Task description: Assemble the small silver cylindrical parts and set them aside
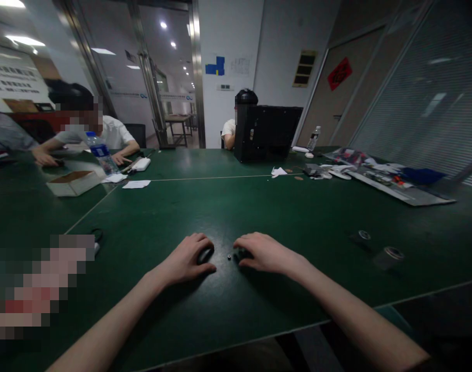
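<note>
**My left hand** (185, 258): half curled, palm down, over a dark rounded object (205, 255); cannot tell if it is gripped.
**My right hand** (264, 253): half curled over a second dark object (241, 253); grip likewise unclear.
**Between my hands:** a small dark ring (229, 257), lying on the green tabletop (228, 217).
**Right of frame:** two dark cylinders (363, 236) (389, 257), standing apart.
**Upper left of frame:** a seated co-worker (111, 133), near a water bottle (100, 152).
</note>
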A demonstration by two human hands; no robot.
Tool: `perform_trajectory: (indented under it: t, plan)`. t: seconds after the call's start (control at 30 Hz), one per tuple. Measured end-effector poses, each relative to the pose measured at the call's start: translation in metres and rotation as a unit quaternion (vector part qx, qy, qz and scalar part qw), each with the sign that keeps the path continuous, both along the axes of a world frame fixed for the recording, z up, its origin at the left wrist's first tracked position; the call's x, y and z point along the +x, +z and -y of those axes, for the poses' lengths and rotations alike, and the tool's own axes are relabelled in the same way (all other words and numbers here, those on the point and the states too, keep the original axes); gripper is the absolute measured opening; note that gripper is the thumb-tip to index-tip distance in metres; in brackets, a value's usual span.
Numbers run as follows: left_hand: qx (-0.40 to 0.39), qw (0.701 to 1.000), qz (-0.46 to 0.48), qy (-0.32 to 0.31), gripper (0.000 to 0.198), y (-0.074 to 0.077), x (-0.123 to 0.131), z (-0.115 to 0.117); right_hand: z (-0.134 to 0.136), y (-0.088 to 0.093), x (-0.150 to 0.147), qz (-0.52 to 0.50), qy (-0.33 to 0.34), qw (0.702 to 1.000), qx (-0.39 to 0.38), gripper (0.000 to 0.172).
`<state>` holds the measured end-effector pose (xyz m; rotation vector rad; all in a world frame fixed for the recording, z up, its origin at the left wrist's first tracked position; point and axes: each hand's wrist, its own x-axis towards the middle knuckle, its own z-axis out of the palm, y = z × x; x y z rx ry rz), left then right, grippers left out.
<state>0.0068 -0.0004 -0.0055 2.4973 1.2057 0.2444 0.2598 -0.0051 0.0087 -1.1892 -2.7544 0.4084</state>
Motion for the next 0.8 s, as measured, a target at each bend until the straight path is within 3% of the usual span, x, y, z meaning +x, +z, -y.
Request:
perform_trajectory:
  t: [0.17, 0.4, 0.5, 0.63, 0.8]
  plan:
    - [0.003, 1.0, -0.001, 0.002, 0.044, 0.002, 0.001, 0.001, -0.018, -0.014, -0.031, -0.021, 0.04, 0.998, -0.04, 0.014]
    - [-0.003, 1.0, 0.005, 0.001, 0.04, 0.003, 0.003, 0.002, -0.017, -0.036, -0.03, -0.217, 0.01, 0.97, -0.111, 0.012]
    - [0.004, 1.0, 0.024, -0.004, 0.035, 0.001, 0.004, 0.002, -0.017, -0.041, -0.035, -0.318, -0.024, 0.929, -0.189, 0.009]
    - [0.035, 0.998, 0.053, -0.01, 0.022, 0.0, 0.004, 0.002, -0.019, -0.048, -0.043, -0.437, -0.055, 0.832, -0.338, 0.014]
    - [0.061, 0.996, 0.066, -0.011, 0.019, 0.0, 0.004, 0.003, -0.02, -0.054, -0.045, -0.497, -0.057, 0.76, -0.415, 0.026]
